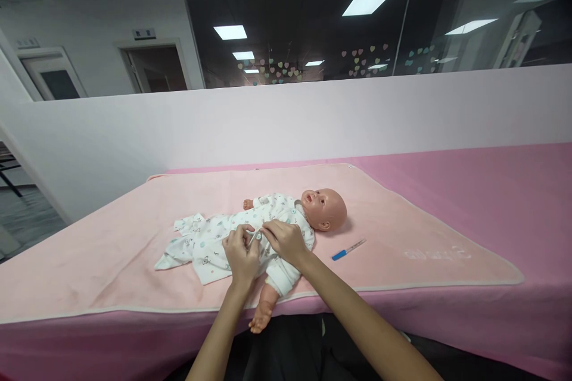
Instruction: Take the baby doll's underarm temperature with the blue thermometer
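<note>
A baby doll point(324, 209) lies on its back on a pale pink towel point(111, 250), head to the right, one bare foot over the table's front edge. It wears a white printed romper point(210, 241), spread loose to the left. My left hand point(241, 253) and my right hand point(285, 240) rest on the doll's belly, fingers pinched together on the romper's front where a small snap shows between them.
A blue-capped thermometer point(348, 249) lies on the towel to the right of the doll. The towel covers a pink table point(513, 190) that runs far to the right. A white partition stands behind it, with dark glass above.
</note>
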Motion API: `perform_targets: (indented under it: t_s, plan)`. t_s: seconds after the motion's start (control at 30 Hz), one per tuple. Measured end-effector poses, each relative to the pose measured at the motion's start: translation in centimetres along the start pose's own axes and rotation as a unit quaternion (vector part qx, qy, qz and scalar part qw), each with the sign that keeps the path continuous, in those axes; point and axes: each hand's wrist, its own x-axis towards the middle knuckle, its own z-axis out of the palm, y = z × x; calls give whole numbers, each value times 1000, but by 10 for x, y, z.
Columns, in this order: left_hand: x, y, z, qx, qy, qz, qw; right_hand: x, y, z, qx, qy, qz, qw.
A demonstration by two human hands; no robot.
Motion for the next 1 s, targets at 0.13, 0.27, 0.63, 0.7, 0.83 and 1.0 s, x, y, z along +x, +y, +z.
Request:
perform_targets:
  t_s: [0.13,0.27,0.63,0.7,0.83,1.0]
  plan:
    - [-1,3,-3,58,82,3,995,0,0,0,6,5,10,1000]
    - [0,8,0,108,13,41,993,0,0,0,10,9,12,1000]
    - [0,10,7,150,-46,85,984,-2,2,4,3,47,45,998]
    - [0,11,6,156,-46,86,983,-1,3,3,9,57,62,996]
    - [-1,13,4,159,-30,64,985,4,6,1,53,128,120,983]
    - [0,9,2,129,-16,-10,991,0,9,-19,136,241,208,938]
